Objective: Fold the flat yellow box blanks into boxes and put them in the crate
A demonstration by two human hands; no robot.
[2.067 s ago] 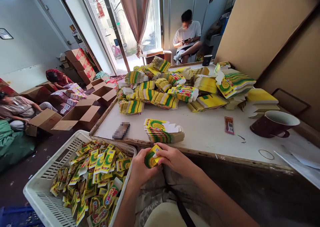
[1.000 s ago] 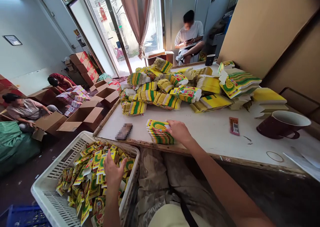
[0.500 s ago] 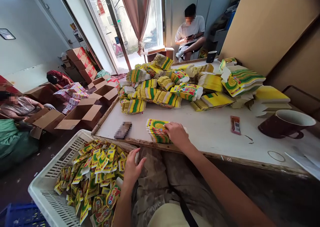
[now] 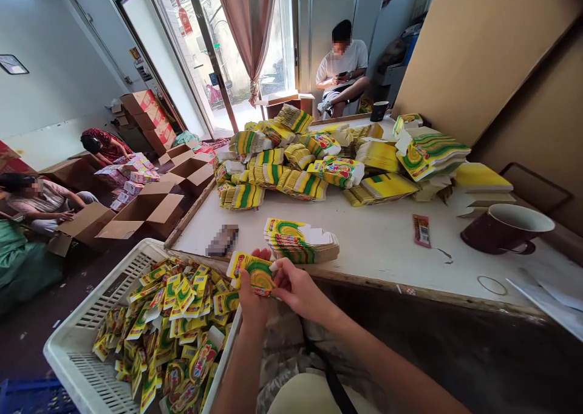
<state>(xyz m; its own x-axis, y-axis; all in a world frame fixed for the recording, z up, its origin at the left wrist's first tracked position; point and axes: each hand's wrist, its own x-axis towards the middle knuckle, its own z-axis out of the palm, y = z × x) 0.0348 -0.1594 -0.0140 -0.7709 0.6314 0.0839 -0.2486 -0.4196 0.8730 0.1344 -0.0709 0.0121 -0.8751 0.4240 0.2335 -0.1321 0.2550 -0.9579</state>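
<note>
Holds a printed yellow carton (image 4: 261, 273) up in both hands, just off the near edge of the tabletop (image 4: 382, 238). Lies across the left grip (image 4: 255, 305) and directly to the left of the right grip (image 4: 298, 289), with its long axis slanting from upper left down to lower right. Seems nearer to the left side, wrapped there with the thumb over the printed face and the fingertips behind. Pokes out freely past that thumb at one end; is pinched at the other between right thumb and fingers. Looks bright yellow, with a green swirl near the right end, small multicoloured lettering toward the left and white along the free end. Cannot tell whether folded flat or opened out, nor whether a pale spot by the right fingertips is a flap or a nail. Faces a fanned stack of cartons (image 4: 291, 239) on the tabletop just beyond, and has at the left a white plastic crate (image 4: 91, 374) heaped with similar small cartons (image 4: 191, 308)
</note>
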